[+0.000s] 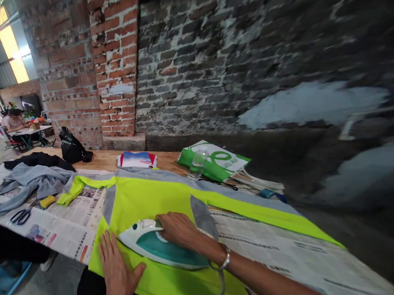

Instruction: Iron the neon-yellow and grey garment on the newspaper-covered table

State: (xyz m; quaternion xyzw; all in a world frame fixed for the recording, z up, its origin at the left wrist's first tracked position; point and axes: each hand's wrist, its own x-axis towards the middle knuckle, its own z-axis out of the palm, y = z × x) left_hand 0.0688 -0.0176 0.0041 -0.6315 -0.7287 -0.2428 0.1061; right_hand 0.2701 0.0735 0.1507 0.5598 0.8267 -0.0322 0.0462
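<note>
A neon yellow and grey long-sleeved shirt [146, 195] lies spread over newspaper on the table, its sleeves stretched out to both sides. My right hand [177, 229] is wrapped round the handle of a white and teal clothes iron [166, 251]. The iron rests on the shirt's body, its tip pointing left, and a grey cord hangs from its back end. Just left of the tip, my left hand [117, 268] lies flat on the fabric with fingers stretched out. The iron's soleplate is hidden against the cloth.
Behind the shirt are a folded garment [137, 160], a green and white bag [214, 160] and a clear bottle [198, 165]. Scissors [22, 214], a yellow sponge-like block [47, 201], grey cloth [35, 177] and a black bag [72, 146] lie left. Someone's hand shows at the left edge.
</note>
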